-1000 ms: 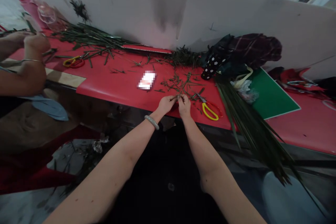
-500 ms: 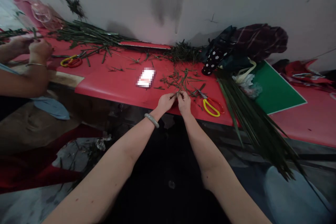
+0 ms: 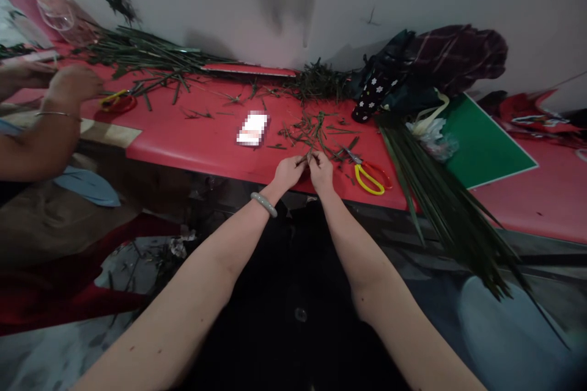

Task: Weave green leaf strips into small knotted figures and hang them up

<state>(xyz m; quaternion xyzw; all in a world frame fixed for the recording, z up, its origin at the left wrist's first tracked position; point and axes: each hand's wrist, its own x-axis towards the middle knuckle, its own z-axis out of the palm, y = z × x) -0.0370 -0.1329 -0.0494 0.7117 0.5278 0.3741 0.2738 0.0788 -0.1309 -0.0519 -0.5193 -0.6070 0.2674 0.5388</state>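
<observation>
My left hand (image 3: 288,172), with a grey bangle at the wrist, is closed in a pinch at the front edge of the red table (image 3: 197,153). Right beside it my right hand (image 3: 321,171) is also closed, fingertips meeting the left ones. Between them is a small dark piece of leaf, mostly hidden by the fingers. Green leaf scraps (image 3: 316,128) lie just beyond my hands. Scissors with yellow and red handles (image 3: 369,180) rest to the right. A bright, blurred-out rectangle (image 3: 253,129) lies on the table to the left.
Long green leaves (image 3: 440,208) hang over the table edge at the right, by a green board (image 3: 490,146). A flowered black item (image 3: 373,95) and plaid cloth (image 3: 463,61) lie behind. At left, another person's hands (image 3: 73,82) are near more scissors (image 3: 118,101) and leaf strips (image 3: 151,55).
The view has shifted slightly, so the table sits a little higher in the picture. My hands stay pinched together. The other person's right hand has moved toward the left scissors.
</observation>
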